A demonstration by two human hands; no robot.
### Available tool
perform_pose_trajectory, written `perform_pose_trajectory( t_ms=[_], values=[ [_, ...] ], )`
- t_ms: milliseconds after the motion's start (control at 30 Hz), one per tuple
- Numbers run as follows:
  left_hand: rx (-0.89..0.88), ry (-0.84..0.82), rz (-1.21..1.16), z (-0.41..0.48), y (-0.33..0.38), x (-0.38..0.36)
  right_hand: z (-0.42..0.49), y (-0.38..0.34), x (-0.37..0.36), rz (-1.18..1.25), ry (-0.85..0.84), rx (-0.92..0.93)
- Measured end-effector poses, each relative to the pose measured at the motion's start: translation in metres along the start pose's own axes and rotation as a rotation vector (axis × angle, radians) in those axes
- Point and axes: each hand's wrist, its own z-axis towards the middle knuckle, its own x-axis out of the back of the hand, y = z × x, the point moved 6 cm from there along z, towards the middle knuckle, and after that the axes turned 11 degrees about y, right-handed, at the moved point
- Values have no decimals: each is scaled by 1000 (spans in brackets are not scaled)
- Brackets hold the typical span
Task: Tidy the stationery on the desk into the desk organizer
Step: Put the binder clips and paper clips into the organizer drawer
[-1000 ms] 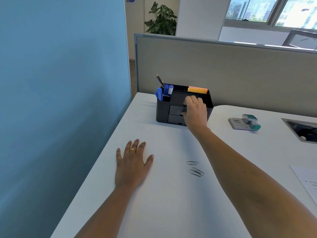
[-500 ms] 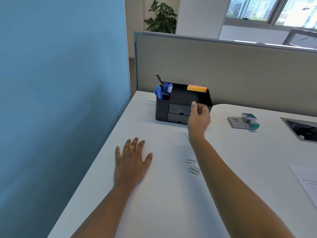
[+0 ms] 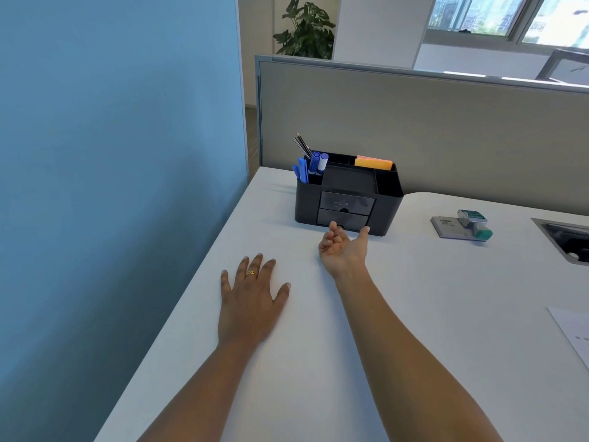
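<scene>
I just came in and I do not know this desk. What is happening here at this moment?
A person is tidying stationery into a black desk organizer on a white desk. The left hand lies flat on the desk. The right hand is palm-up and empty, right in front of the organizer's lower drawer. Blue markers, pencils and orange sticky notes already sit in the organizer. A stapler still lies on the desk to the right.

The right hand (image 3: 343, 248) is withdrawn from the desk organizer (image 3: 347, 194) drawers and now lies palm up, fingers loosely curled, just before its front. Paper clips are no longer visible.
</scene>
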Motion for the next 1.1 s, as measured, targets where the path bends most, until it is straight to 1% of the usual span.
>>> perform_pose_trajectory(
  t_ms=[433, 700, 1100],
  values=[
    [0, -6, -32, 0, 1, 2, 8, 0, -7, 126, -25, 11],
    [1, -1, -21, 0, 1, 2, 6, -1, -15, 279, -79, -17],
    [-1, 4, -25, -1, 1, 2, -5, 6, 7, 103, 46, 3]
  ],
)
